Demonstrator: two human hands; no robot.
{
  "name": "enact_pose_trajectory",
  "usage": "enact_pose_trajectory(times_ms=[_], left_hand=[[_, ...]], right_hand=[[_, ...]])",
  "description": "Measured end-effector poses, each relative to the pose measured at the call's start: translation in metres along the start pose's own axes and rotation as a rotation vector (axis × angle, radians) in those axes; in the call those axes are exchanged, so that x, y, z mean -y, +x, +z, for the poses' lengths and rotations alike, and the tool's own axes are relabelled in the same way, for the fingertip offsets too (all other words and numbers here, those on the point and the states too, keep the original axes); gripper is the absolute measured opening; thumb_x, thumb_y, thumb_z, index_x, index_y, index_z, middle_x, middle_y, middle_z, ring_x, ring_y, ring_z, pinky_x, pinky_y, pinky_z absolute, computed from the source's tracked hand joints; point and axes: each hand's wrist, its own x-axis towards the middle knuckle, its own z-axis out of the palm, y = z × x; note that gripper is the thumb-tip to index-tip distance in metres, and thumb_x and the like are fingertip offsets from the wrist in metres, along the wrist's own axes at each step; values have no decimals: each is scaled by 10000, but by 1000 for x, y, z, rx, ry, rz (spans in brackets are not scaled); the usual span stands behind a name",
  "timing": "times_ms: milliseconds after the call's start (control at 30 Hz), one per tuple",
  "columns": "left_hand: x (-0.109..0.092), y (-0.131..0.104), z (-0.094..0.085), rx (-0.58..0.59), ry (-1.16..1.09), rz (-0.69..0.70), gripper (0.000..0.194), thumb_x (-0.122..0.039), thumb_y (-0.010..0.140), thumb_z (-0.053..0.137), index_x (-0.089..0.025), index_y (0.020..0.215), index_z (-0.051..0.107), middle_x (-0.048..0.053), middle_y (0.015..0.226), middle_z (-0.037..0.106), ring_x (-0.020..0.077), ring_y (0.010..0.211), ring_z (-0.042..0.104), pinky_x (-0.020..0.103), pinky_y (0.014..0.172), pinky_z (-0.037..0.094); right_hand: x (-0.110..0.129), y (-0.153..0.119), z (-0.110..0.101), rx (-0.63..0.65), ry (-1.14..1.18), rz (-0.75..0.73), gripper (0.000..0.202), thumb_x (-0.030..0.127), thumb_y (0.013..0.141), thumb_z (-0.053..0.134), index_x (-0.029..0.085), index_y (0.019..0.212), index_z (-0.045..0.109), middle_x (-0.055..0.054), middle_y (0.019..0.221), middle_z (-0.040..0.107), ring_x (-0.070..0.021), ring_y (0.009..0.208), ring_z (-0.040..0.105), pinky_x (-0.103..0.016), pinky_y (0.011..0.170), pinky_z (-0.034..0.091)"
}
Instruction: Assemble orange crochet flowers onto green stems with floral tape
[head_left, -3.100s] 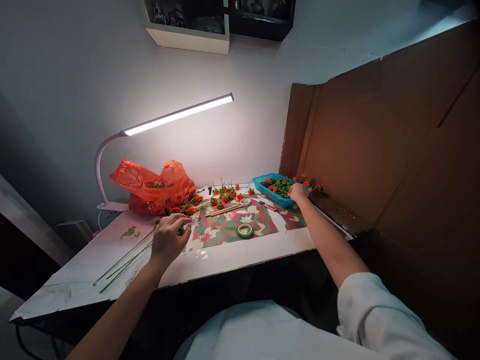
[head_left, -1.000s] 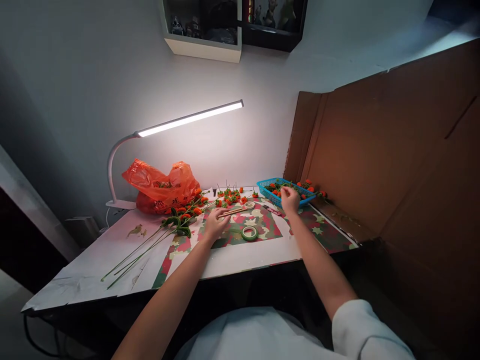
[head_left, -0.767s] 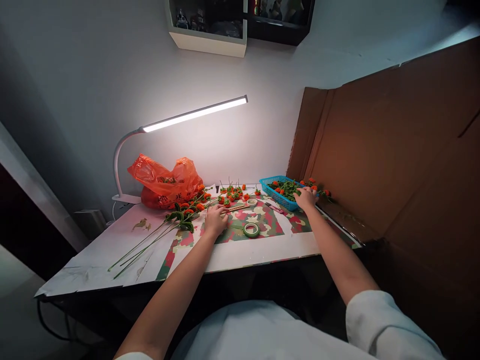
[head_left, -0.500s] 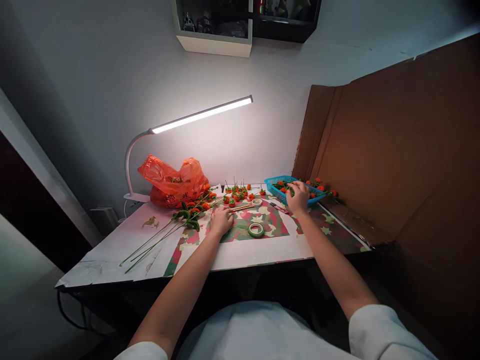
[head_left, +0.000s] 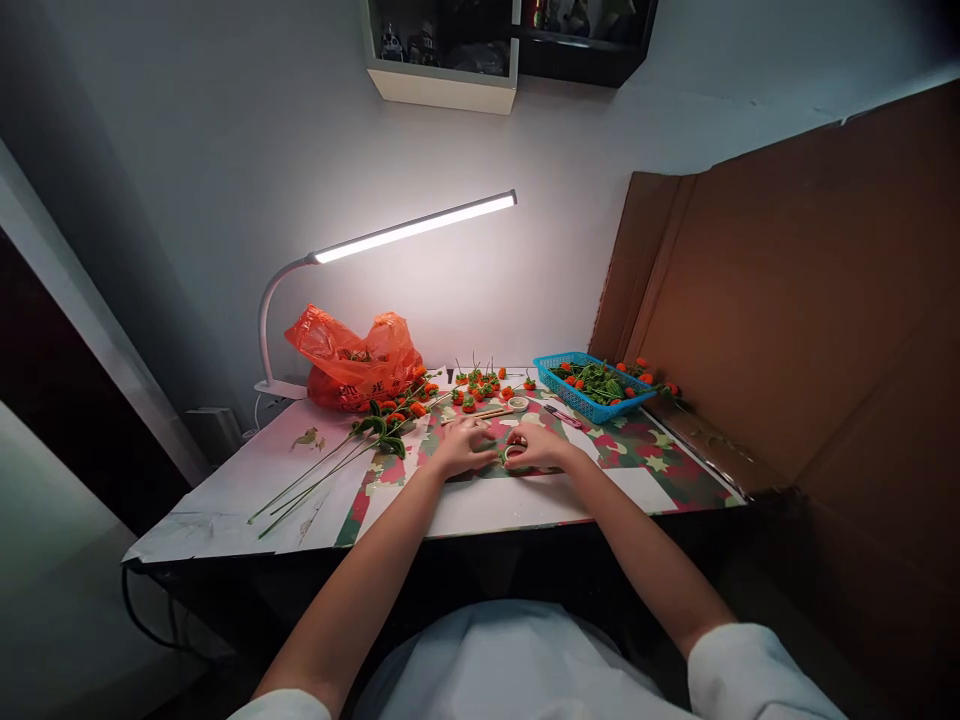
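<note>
My left hand [head_left: 463, 447] is over the patterned mat, its fingers spread and curved, near the thin sticks [head_left: 487, 414]. Close beside it, my right hand [head_left: 536, 446] has its fingers curled around the green tape roll [head_left: 514, 453], which lies partly hidden under them. Behind the hands are a paler tape roll [head_left: 518, 404] and several small orange flower heads [head_left: 480, 385] with green bases. A pink-handled tool [head_left: 562, 416] lies to the right of them.
A blue basket [head_left: 598, 411] of green stems and orange flowers stands at the back right. An orange plastic bag [head_left: 360, 375] and long-stemmed flowers [head_left: 319, 478] are on the left. A lit lamp [head_left: 412, 228] hangs overhead; cardboard [head_left: 787, 290] walls the right side.
My right hand has moved from the blue basket left and nearer to the green tape roll. My left hand has shifted slightly right, toward it. The view has tilted a little.
</note>
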Motion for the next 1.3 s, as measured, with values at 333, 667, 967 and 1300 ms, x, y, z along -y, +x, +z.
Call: enact_pose_trajectory(times_ms=[333,667,967,1300], left_hand=[[0,1,10,77,-70,115,148,-332,760,607,-258,783,734,51,833,683,212,839,588,335,787,427],[-8,-1,8,16,-136,69,259,-394,829,537,-224,832,732,54,869,708,194,835,614,307,780,453],[11,39,-3,-349,185,-309,238,-264,775,586,-215,995,660,76,1081,638,260,1051,532,368,878,402],[27,84,-1,-187,405,-374,189,-258,822,543,-193,811,720,109,874,684,283,903,555,378,775,352]], right_hand=[[-13,2,24,-203,113,-134,232,260,597,717,194,813,666,-33,878,595,-184,826,557,-275,727,440],[-16,9,30,-464,3,29,284,302,635,680,177,890,655,-50,926,581,-206,898,515,-296,775,407],[-31,10,26,-694,-96,390,322,266,733,584,196,1033,678,-105,1132,558,-280,1044,462,-373,843,351],[-24,12,32,-855,-28,219,279,142,719,547,186,953,693,-105,1090,565,-266,1009,490,-365,827,401]])
